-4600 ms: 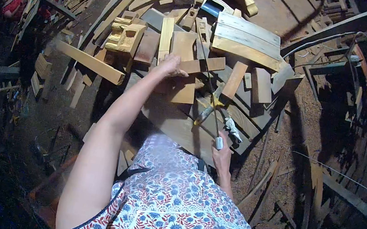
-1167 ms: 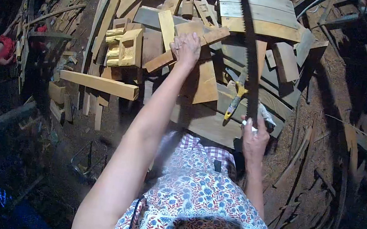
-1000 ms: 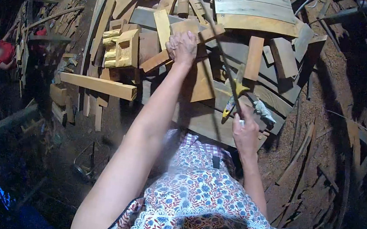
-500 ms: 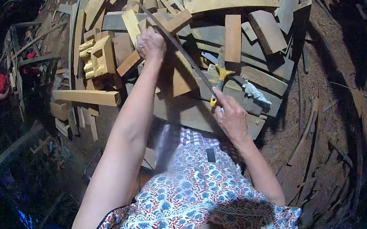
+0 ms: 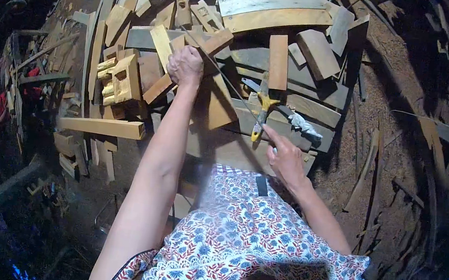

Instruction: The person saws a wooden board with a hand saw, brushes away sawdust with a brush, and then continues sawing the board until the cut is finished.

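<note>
My left hand (image 5: 185, 67) is closed in a fist over a short brown wooden bar (image 5: 157, 89), which lies slantwise on the bench; its fingertips are hidden. In my right hand (image 5: 288, 161) is the near end of a long, thin, dark metal file (image 5: 234, 87), the index finger stretched along it. The file runs diagonally up past my left hand, its far end among the wood pieces. Below it lies a wider brown board (image 5: 217, 108). A yellow-and-grey tool (image 5: 264, 103) rests just left of and above my right hand.
Planks form the bench top (image 5: 320, 104). A carved yellow wooden block (image 5: 121, 84) stands at left, above a long pale bar (image 5: 102, 126). A crumpled white wrapper (image 5: 304, 125), an upright brown block (image 5: 278, 62) and a thick block (image 5: 318, 55) lie at right. Wood scraps litter the ground.
My right hand has moved slightly down and right, drawing the file back with it. The file now shows a thinner edge. My left hand stays on the bar; the view has shifted a little.
</note>
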`<state>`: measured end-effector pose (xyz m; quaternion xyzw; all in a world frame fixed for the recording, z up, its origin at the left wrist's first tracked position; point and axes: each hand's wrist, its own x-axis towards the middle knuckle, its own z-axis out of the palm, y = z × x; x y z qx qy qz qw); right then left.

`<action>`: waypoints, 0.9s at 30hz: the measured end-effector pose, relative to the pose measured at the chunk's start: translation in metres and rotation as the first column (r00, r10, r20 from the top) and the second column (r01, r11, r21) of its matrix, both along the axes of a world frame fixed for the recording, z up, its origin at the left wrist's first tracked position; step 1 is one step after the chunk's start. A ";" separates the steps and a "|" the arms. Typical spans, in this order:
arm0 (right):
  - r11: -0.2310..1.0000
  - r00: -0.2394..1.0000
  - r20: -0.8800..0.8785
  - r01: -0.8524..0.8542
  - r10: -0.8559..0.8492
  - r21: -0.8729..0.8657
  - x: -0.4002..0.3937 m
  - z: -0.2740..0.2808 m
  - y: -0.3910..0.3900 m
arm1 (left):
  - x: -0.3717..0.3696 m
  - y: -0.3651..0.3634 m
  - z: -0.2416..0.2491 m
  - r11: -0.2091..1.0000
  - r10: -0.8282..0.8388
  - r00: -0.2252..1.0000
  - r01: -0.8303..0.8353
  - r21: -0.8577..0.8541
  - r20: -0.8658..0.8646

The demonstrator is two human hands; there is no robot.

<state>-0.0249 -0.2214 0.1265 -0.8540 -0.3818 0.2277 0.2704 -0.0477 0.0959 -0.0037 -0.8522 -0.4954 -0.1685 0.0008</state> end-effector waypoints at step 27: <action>0.998 0.999 -0.036 0.036 -0.034 0.060 0.041 0.040 0.007 | -0.007 -0.002 0.005 0.987 -0.085 0.996 0.081 -0.139 -0.024</action>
